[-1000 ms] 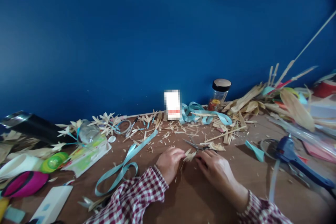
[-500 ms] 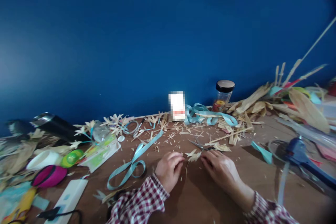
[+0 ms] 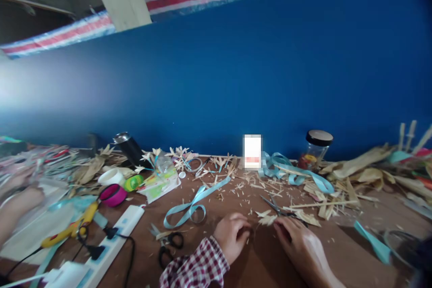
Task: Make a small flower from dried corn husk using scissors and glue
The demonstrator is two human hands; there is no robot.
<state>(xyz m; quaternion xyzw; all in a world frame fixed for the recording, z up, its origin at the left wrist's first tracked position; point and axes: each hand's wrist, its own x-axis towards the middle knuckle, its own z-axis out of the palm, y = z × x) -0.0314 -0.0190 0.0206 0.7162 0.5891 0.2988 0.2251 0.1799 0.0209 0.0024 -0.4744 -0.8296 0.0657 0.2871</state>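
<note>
Two grips, left hand [image 3: 232,238] and right hand [image 3: 299,240], are resting loosely curled, any contents impossible to tell, while pale husk pieces [image 3: 266,218] are lying between them, light handling clear of the scissors [image 3: 277,209] probably serving best.

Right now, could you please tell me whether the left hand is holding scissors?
No, the left hand is apart from the near scissors beside its sleeve and the far scissors by the right hand.
</note>
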